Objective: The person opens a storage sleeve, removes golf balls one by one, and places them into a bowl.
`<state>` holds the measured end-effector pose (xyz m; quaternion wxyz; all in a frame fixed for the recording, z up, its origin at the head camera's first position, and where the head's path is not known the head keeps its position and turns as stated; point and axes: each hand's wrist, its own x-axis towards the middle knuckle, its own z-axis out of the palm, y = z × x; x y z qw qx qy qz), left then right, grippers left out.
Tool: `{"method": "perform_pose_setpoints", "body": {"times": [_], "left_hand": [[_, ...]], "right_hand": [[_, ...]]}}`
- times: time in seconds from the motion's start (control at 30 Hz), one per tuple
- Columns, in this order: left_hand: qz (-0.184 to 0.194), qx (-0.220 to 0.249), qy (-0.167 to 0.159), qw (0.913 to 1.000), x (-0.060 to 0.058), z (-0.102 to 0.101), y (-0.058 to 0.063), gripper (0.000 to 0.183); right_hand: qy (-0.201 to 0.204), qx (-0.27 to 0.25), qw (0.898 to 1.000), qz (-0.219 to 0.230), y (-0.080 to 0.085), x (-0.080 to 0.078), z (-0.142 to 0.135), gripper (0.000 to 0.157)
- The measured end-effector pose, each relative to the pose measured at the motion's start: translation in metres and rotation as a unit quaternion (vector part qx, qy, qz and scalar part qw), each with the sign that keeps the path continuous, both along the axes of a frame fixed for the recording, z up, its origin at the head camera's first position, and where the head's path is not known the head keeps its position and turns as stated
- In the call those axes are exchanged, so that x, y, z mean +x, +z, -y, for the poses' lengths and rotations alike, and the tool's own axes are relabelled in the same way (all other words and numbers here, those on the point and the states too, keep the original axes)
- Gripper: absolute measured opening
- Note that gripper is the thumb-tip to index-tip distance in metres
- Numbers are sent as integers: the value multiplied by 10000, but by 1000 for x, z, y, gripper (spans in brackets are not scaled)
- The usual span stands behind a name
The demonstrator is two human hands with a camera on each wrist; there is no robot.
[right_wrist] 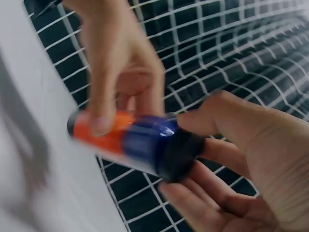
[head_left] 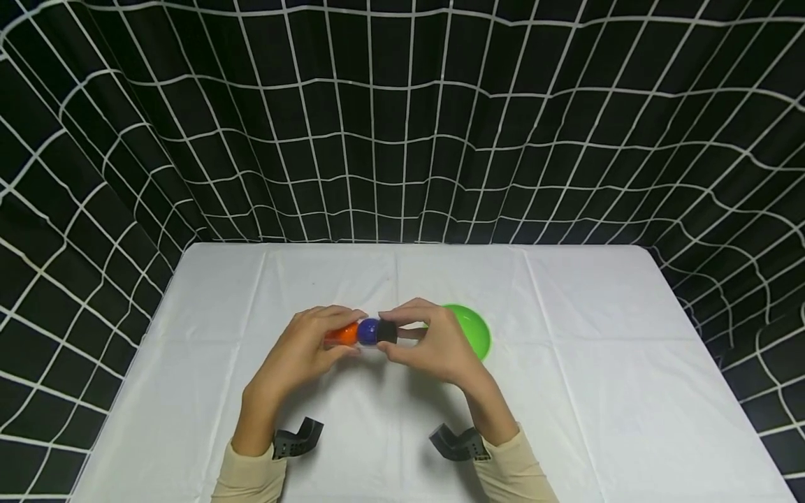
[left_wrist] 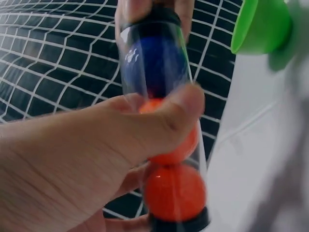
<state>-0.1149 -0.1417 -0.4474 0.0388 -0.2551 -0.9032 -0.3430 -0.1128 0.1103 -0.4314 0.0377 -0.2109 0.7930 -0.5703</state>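
Between my two hands, above the table, lies a clear tube (left_wrist: 200, 162) with a black cap at each end. Two orange balls (left_wrist: 175, 193) and one blue ball (left_wrist: 155, 65) sit in a row inside it. My left hand (head_left: 308, 344) grips the tube around the orange balls, thumb across its wall in the left wrist view. With fingertips and thumb, my right hand (head_left: 435, 340) pinches the black cap (right_wrist: 181, 154) at the blue ball's end. A green bowl (head_left: 473, 331) stands on the table just behind my right hand, which partly covers it.
A white cloth with fold creases covers the table (head_left: 597, 314). Black curtains with a white grid (head_left: 428, 126) hang behind it and along both sides. Each wrist wears a dark camera mount (head_left: 298, 439) at the sleeve cuff.
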Motion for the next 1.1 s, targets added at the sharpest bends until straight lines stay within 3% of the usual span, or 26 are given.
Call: {"method": "perform_pose_setpoints", "body": {"times": [0.27,0.43,0.63,0.93,1.1], "left_hand": [[268,10,184,9995,-2,8,-1,53],[295,129,550,9980,-2,20,3,55],[276,174,763,9966,-1,31,6,56],[326,243,696,9967,0,32,8,63],[310,193,690,9969,1,31,9,66]], "right_hand": [[-260,-187,9994,-96,-6,-3,5,39],[-510,-458,9975,-160,-14,-4,15,39],[-968,373,9928,-591,-27,-6,26,36],[-905,1277,9799,-1234,-62,-8,42,53],[-1019,1799,9701,-1272,-77,-9,45,46]]}}
